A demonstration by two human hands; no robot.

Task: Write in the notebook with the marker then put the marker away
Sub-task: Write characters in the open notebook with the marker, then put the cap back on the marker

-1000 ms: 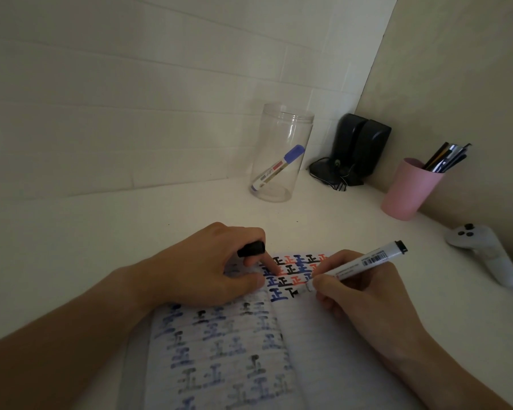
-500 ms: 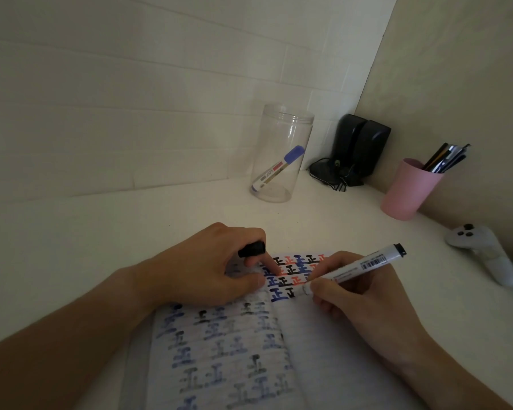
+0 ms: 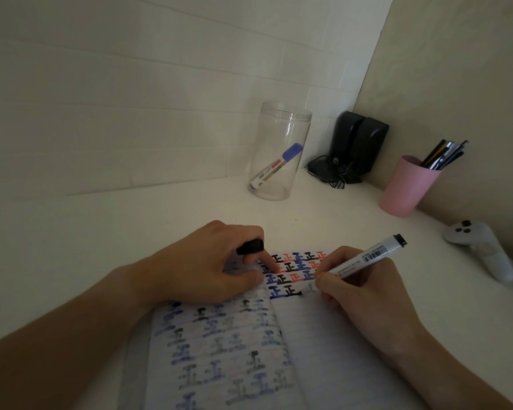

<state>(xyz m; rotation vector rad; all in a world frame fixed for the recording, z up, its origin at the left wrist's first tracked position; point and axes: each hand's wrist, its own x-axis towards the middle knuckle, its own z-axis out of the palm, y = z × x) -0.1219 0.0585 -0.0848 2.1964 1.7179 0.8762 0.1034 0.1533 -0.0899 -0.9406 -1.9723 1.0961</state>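
Note:
An open lined notebook [image 3: 332, 350] lies in front of me, its pages covered with black, blue and red characters. My right hand [image 3: 365, 294] grips a white marker [image 3: 365, 258] with a black end, its tip touching the right page beside the last black character. My left hand [image 3: 208, 267] presses down on the left page near the spine and holds the marker's black cap [image 3: 250, 247] between its fingers. A clear plastic jar [image 3: 279, 152] stands further back on the desk with a blue-capped marker [image 3: 276, 167] leaning inside it.
A pink cup [image 3: 406, 187] full of pens stands at the right by the wall. Two black speakers [image 3: 356, 143] with a cable sit in the corner. A white controller [image 3: 483, 253] lies at the far right. The white desk [image 3: 131, 220] meets tiled walls behind and to the right.
The marker tip has shifted slightly along the row and a black character has been filled in further. My left hand has stayed on the page with the cap.

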